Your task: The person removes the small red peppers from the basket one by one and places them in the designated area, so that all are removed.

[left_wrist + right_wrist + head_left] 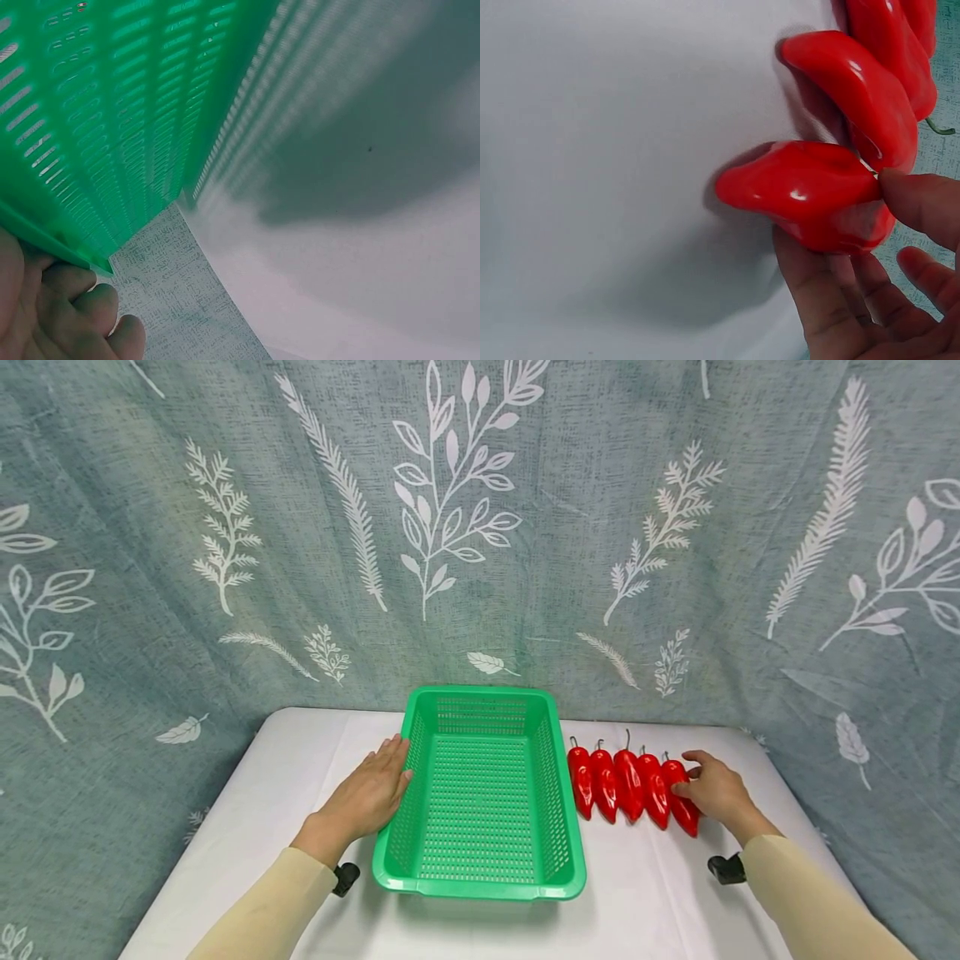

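Note:
A green plastic basket [487, 888] with slotted walls stands on the white table, and nothing lies inside it. My left hand [365, 793] rests on its left rim, fingers fairly straight; the left wrist view shows the fingertips [97, 304] beside the rim. Right of the basket, several glossy red peppers [630, 785] lie side by side, stems pointing away from me. At the rightmost pepper [795, 184], my right hand [716, 789] has its thumb on one side and its fingers on the other, pinching it near the stem end. The pepper appears to lie on the table.
The white tabletop [630, 902] extends in front of the basket and peppers. A grey-green curtain [555, 568] with white leaf prints hangs close behind the table's back edge and continues down both sides. Black wrist cameras [726, 869] sit under both wrists.

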`<action>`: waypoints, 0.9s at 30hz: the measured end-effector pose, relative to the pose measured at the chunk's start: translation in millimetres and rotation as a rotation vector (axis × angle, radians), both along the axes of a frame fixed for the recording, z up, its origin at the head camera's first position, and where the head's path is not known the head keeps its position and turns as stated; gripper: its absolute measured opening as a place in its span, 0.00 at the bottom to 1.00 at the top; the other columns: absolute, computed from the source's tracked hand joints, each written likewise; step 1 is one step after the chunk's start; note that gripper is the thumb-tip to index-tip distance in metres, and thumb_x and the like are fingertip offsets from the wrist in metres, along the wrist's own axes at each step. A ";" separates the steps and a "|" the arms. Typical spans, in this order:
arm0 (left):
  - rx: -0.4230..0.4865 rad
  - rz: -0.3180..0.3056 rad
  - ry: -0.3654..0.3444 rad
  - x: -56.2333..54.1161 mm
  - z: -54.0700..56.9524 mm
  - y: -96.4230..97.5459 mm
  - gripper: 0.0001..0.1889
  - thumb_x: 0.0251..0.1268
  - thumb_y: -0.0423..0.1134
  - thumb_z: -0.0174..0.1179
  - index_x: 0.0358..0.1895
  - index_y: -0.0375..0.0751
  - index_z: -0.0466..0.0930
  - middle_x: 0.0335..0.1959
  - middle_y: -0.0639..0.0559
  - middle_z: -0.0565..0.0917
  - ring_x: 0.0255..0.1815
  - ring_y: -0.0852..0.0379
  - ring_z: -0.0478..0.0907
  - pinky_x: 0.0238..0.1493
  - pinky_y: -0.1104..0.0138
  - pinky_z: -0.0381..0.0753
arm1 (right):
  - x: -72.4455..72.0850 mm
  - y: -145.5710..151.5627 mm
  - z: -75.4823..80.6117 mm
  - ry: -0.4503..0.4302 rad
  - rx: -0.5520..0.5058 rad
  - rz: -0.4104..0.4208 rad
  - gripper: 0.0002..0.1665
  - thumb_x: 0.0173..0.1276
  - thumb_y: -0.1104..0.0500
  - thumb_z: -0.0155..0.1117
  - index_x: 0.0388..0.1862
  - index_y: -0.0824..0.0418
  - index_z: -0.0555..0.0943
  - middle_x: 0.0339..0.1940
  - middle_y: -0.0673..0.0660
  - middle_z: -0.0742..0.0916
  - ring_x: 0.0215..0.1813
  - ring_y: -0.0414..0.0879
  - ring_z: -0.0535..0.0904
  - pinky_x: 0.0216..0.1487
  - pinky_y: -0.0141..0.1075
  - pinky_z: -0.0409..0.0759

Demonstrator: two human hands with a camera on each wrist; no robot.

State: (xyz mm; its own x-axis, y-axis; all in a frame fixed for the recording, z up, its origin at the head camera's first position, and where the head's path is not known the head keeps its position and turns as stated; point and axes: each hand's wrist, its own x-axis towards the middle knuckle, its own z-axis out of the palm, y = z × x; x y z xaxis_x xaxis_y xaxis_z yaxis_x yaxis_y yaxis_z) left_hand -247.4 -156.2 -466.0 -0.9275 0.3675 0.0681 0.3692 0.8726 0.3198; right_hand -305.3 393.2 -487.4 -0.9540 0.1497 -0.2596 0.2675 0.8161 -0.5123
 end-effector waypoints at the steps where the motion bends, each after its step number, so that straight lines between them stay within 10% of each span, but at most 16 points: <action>1: -0.003 0.000 0.000 0.0 0.0 0.0 0.33 0.89 0.45 0.42 0.83 0.26 0.50 0.85 0.31 0.53 0.86 0.34 0.52 0.86 0.43 0.55 | 0.0 0.5 -0.7 0.002 -0.001 -0.003 0.45 0.71 0.61 0.70 0.79 0.74 0.58 0.65 0.81 0.75 0.49 0.63 0.84 0.38 0.42 0.92; 27: -0.007 -0.010 -0.021 -1.8 3.3 -4.3 0.33 0.89 0.47 0.42 0.84 0.27 0.50 0.85 0.32 0.53 0.87 0.34 0.48 0.85 0.40 0.53 | 13.0 -4.6 -4.6 0.076 0.065 -0.016 0.51 0.75 0.48 0.68 0.81 0.74 0.55 0.72 0.81 0.71 0.68 0.75 0.72 0.63 0.67 0.80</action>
